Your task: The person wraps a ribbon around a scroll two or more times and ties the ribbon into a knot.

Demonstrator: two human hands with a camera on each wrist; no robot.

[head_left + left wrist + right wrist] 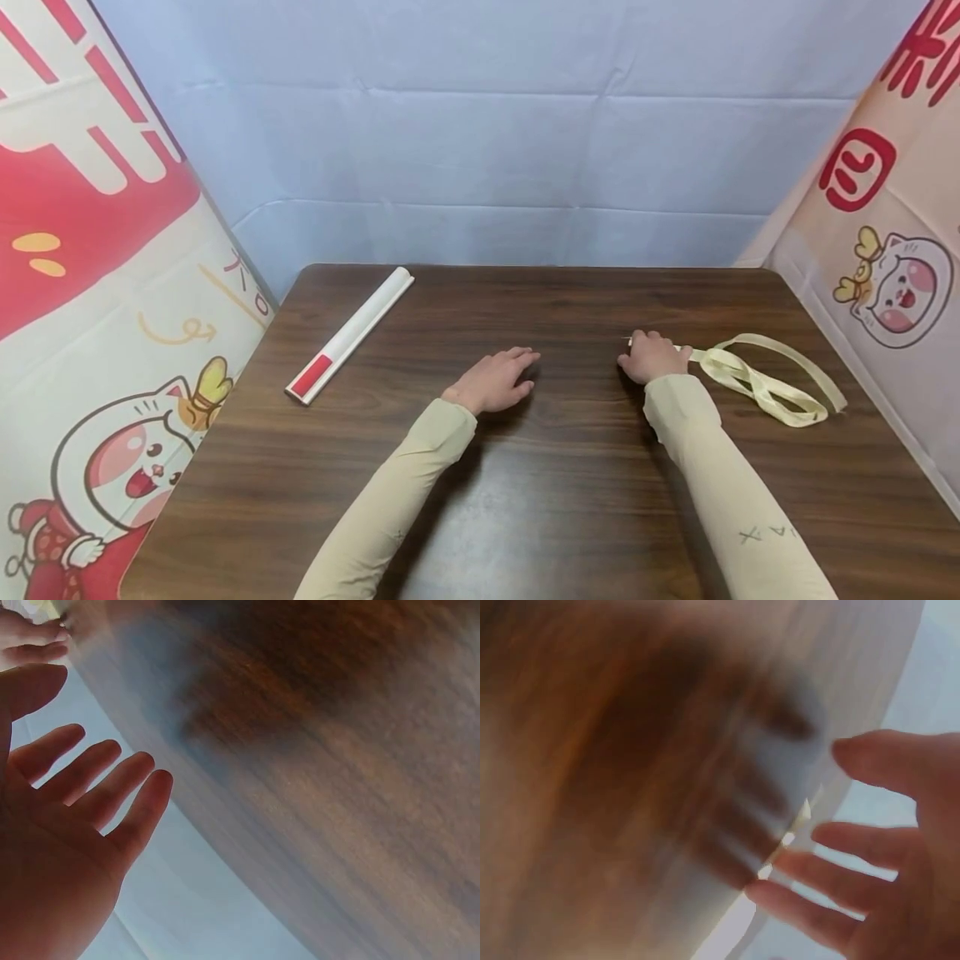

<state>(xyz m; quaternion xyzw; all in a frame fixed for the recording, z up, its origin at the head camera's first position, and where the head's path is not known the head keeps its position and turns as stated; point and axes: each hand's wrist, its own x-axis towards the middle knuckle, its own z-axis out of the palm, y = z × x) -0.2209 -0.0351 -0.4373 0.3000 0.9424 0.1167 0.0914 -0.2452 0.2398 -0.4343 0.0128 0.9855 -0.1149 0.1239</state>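
A pale yellow ribbon [750,387] lies in loose loops at the right of the table. My right hand [654,357] is over the ribbon's left end, its palm facing the wood. In the right wrist view the fingers [817,915] are spread and fairly straight, with the ribbon [731,926] running beside the fingertips; whether they touch it I cannot tell. Near the middle of the table my left hand [495,379] hovers with loose, spread fingers [142,810], holding nothing. A white roll with a red patch [360,325] lies slantwise at the left.
Everything lies on a dark brown wooden table [555,517]. Behind it hangs a pale blue cloth [480,150]. Printed cartoon panels stand at the left [112,317] and right [885,250] sides, close to the table's edges.
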